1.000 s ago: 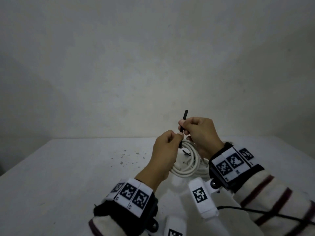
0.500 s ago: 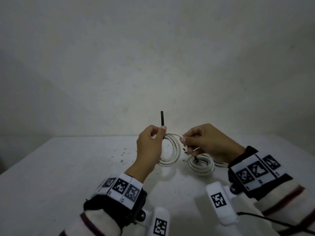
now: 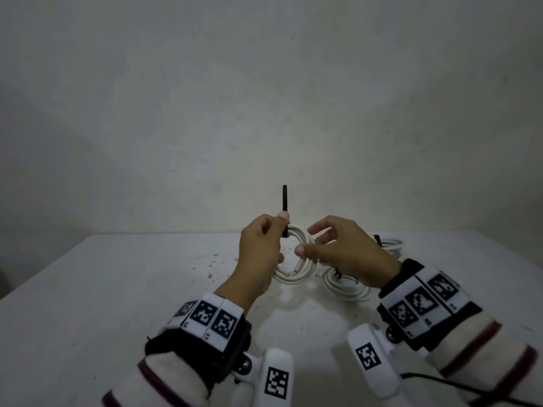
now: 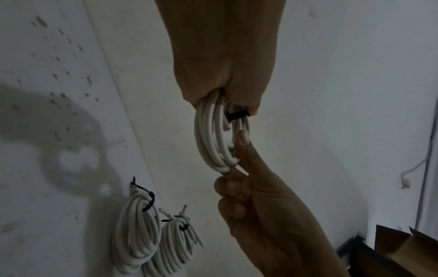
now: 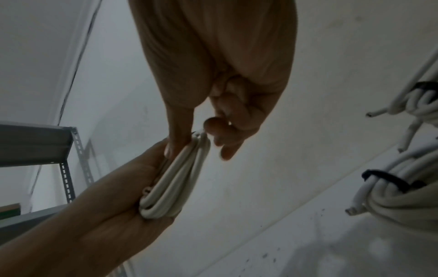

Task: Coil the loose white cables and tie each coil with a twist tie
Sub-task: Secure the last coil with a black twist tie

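Holding a small white cable coil (image 3: 293, 259) upright above the counter (image 3: 117, 289), the left hand (image 3: 258, 254) is gripping the bundle and pinching a black twist tie (image 3: 285, 201) against its top, the tie's free end standing straight up. The right hand (image 3: 346, 254) is meeting the coil's near side, thumb (image 4: 241, 142) pressing on the loops and the other fingers curled close; whether they are pinching the cable or only steadying it cannot be told for certain. Two tied coils (image 4: 151, 239) are lying on the counter just beside the right wrist, each bound with a black tie.

Judged risks: the tie is not yet wrapped closed, so any slackening of the left hand's pinch is likely to let the loops spring apart or the tie slip out. A loose cable end (image 3: 298, 264) is hanging inside the ring and could be left outside the binding. Dim lighting is making the tie's lower end hard to follow.
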